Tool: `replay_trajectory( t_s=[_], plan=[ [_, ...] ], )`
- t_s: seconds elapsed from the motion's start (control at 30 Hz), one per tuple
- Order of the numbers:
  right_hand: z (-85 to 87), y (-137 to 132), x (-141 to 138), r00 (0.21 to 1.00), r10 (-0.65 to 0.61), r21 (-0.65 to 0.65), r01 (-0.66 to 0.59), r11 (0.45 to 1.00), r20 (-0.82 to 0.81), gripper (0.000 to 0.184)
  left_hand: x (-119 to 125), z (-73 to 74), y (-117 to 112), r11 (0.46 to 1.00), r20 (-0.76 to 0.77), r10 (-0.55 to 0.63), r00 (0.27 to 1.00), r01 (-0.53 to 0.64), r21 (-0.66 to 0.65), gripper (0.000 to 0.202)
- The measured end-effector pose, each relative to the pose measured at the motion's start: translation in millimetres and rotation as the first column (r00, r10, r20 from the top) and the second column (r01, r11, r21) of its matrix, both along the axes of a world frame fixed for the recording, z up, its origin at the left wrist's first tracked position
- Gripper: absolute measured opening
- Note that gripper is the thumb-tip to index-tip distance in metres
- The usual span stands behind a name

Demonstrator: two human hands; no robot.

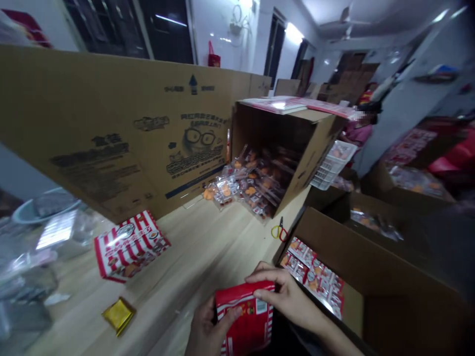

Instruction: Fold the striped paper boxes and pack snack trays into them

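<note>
A red box with striped white edges and a barcode (249,324) is held between my two hands at the table's front edge. My left hand (213,324) grips its left side, the thumb lying across the printed face. At the upper right corner, my right hand (276,289) pinches the red top edge between thumb and fingers. To the left on the table lies a red-and-white striped box (129,244), with a small gold foil packet (118,315) nearer to me.
A carton on its side (308,163) spills clear-wrapped snack packets (248,183) onto the table. Scissors (279,231) lie near an open carton (356,257) holding striped boxes (315,277). A tall cardboard panel (148,99) stands behind. A person (359,128) is farther back.
</note>
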State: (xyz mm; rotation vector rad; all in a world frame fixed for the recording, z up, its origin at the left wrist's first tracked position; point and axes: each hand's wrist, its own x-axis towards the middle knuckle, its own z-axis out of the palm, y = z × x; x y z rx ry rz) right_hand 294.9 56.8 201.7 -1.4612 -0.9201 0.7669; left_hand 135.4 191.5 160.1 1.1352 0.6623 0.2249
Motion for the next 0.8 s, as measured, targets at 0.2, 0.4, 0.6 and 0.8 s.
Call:
replay_trajectory(
  t_s=[0.2, 0.4, 0.6, 0.8],
  plan=[
    [-12.0, -76.1, 37.0, 0.824, -0.445, -0.022, 0.468, 0.884, -0.351, 0.073, 72.4, 28.6, -47.9, 0.914, 0.052, -0.048, 0.997, 0.023, 0.406, 0.025],
    [-22.9, -143.7, 73.1, 0.466, -0.397, -0.129, 0.507, 0.852, -0.791, 0.06, 153.6, -5.5, -76.9, 0.467, 0.235, -0.464, 0.854, 0.01, 0.884, 0.028],
    [-31.3, -158.0, 91.7, 0.379, -0.593, -0.223, 0.678, 0.701, -0.71, 0.038, 221.0, -35.5, -112.0, 0.263, 0.101, -0.743, 0.661, 0.151, 0.953, 0.039],
    [-90.1, -247.1, 119.8, 0.095, -0.835, -0.442, 0.813, 0.379, -0.541, 0.044, 235.5, -68.2, -139.3, 0.135, -0.199, -0.78, 0.593, 0.47, 0.872, 0.056]
  ],
)
